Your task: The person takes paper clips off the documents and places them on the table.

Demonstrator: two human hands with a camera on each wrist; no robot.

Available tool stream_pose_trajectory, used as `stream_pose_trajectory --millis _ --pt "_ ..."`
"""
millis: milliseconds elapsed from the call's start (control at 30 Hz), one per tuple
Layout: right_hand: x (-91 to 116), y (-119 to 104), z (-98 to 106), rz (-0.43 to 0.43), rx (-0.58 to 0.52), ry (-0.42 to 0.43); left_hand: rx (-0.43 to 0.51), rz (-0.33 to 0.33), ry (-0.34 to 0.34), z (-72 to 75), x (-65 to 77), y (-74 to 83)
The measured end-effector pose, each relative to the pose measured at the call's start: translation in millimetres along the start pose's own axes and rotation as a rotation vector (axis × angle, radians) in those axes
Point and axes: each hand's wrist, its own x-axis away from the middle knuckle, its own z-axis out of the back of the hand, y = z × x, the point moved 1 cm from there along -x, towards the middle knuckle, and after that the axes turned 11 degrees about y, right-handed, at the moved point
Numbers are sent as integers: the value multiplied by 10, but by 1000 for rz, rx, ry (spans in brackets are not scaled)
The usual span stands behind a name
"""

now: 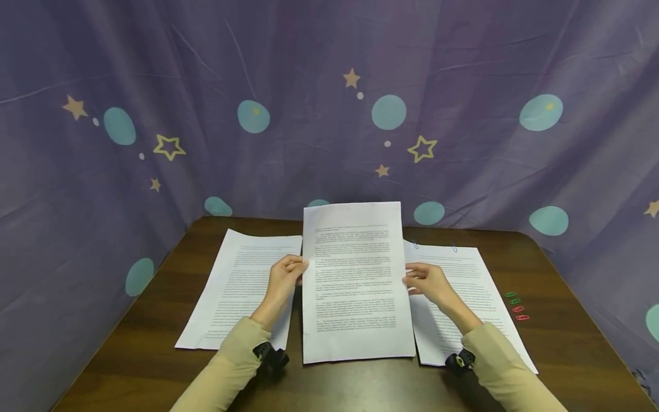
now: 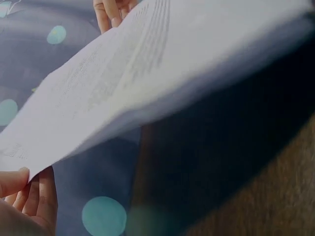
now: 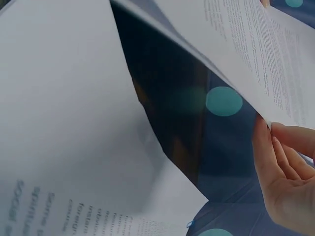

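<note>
A stack of printed paper sheets is held upright over the middle of the table, its printed side facing me. My left hand pinches its left edge between thumb and fingers. On the opposite edge my right hand does the same, with the thumb in front in the right wrist view, where the hand shows close up. Another printed stack lies on the left, partly behind the left hand. To the right lies a further printed stack, bearing two blue paper clips along its top edge.
Two green paper clips and two red paper clips lie on the wooden table right of the right-hand stack. A purple curtain with stars and dots hangs behind the table's far edge.
</note>
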Motion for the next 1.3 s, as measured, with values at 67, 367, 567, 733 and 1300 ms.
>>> stream_pose_trajectory --millis 67,367,567,733,1300 --pt "-14 13 -14 -13 7 -1 -40 15 -6 -6 -26 -11" --pt "-75 109 -65 -102 -18 -24 -142 83 -11 -25 -164 -102" --pt "-101 150 -104 -133 -40 -31 -136 110 -27 -32 -258 -229" --pt "-130 188 -133 -173 -28 -24 -137 114 -68 -30 -300 -321" --pt "-169 248 -171 -226 -1 -21 -179 196 -111 -76 -372 -448"
